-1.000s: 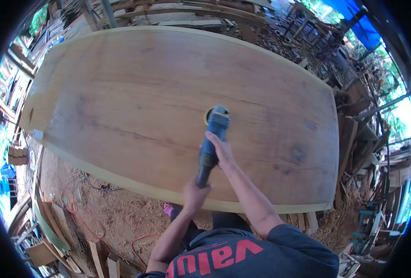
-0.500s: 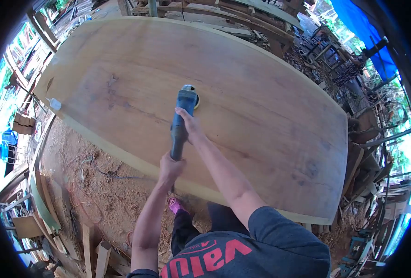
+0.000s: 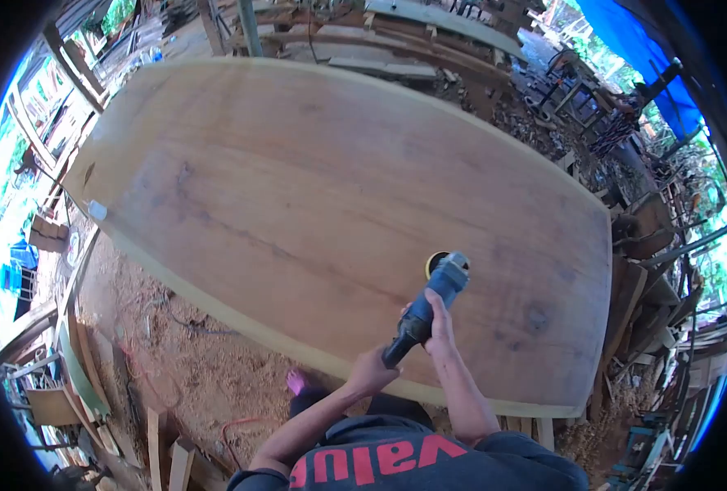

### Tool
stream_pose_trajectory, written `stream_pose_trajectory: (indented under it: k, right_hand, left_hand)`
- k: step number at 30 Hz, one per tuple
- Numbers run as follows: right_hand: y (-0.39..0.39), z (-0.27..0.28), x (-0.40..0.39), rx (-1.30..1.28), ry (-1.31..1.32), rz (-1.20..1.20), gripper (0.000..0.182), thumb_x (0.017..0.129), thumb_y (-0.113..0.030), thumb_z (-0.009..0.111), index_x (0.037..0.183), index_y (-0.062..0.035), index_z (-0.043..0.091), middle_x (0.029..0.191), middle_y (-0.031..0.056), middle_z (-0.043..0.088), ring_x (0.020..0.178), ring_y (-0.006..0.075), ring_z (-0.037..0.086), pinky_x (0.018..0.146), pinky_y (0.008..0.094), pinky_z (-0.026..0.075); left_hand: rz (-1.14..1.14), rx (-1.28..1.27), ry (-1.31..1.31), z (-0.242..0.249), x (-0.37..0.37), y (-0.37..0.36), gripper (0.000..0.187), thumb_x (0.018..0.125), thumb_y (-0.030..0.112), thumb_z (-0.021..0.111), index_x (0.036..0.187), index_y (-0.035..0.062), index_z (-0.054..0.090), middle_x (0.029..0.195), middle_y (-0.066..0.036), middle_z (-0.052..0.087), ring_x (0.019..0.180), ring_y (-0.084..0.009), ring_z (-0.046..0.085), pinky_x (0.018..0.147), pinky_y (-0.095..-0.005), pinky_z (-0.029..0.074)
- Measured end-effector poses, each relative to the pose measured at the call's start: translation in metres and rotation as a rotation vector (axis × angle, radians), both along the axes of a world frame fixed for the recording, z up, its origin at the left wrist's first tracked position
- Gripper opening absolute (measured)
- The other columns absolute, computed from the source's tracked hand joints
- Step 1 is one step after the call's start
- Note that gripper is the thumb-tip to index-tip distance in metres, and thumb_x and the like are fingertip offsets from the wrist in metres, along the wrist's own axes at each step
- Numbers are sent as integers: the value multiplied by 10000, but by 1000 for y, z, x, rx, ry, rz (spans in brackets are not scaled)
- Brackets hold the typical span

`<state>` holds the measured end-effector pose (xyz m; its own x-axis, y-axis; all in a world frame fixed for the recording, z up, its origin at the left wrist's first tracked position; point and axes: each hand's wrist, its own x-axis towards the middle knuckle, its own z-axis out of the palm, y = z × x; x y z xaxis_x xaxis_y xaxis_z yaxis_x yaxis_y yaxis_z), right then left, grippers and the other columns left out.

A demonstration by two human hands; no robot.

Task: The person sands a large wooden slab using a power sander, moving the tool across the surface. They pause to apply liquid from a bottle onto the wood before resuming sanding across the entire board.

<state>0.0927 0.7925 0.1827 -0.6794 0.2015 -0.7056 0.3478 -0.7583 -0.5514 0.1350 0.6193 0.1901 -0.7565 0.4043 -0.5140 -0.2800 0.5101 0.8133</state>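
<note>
A blue and black angle grinder point(image 3: 420, 315) with a yellow-edged disc lies tilted over a large wooden slab point(image 3: 257, 188), its disc against or just above the wood. My left hand point(image 3: 372, 372) is wrapped round the rear handle, close to the slab's near edge. Further forward, my right hand point(image 3: 439, 326) grips the body behind the head. Brown grain, dark knots and a paler border mark the slab's surface. Whether the disc is spinning cannot be made out.
A small white container point(image 3: 97, 210) stands at the slab's left corner. Sawdust covers the ground point(image 3: 208, 360), with an orange cord point(image 3: 155, 385) across it. Planks point(image 3: 453, 31) are stacked behind, and wood scraps point(image 3: 625, 319) lean at the right. A blue tarp point(image 3: 638, 57) hangs at upper right.
Both hands have brought the grinder from the slab's middle toward the near right, closer to my body. The tool now points up and to the right.
</note>
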Motion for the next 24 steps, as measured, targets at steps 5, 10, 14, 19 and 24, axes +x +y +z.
stream_pose_trajectory:
  k: [5,10,14,19,24]
  right_hand:
    - [-60,-7,25,27,14,-43,463,775,-364,725,993,-22,501,812,130,609,730,263,648,634,411,562]
    - [-172,-13,9,1,29,83,494,778,-449,688,911,7,550,792,135,609,703,249,629,669,388,544]
    - [-275,-3,-10,-8,71,208,468,797,-428,685,935,-4,543,780,115,611,681,232,630,624,355,540]
    - [-369,9,-16,62,80,273,379,787,-358,720,918,-44,554,695,97,614,572,203,623,533,337,536]
    - [-392,-10,-41,70,96,336,391,773,-357,727,930,-46,549,705,97,612,556,209,620,516,342,535]
  left_hand:
    - [-44,-32,-25,4,19,-60,368,714,260,711,996,51,601,876,-219,655,877,-390,638,765,-453,491]
    - [65,-43,64,-8,23,-165,379,704,244,755,956,11,593,716,-168,618,701,-287,638,664,-391,479]
    - [230,-51,113,1,27,-254,329,711,207,742,912,-4,591,700,-131,604,668,-199,607,654,-357,477]
    - [369,-39,92,1,44,-329,259,725,154,731,898,14,598,707,-93,612,665,-162,603,628,-329,488]
    - [443,-39,-41,-1,26,-347,357,710,181,709,1012,12,619,817,-202,661,792,-340,667,709,-406,508]
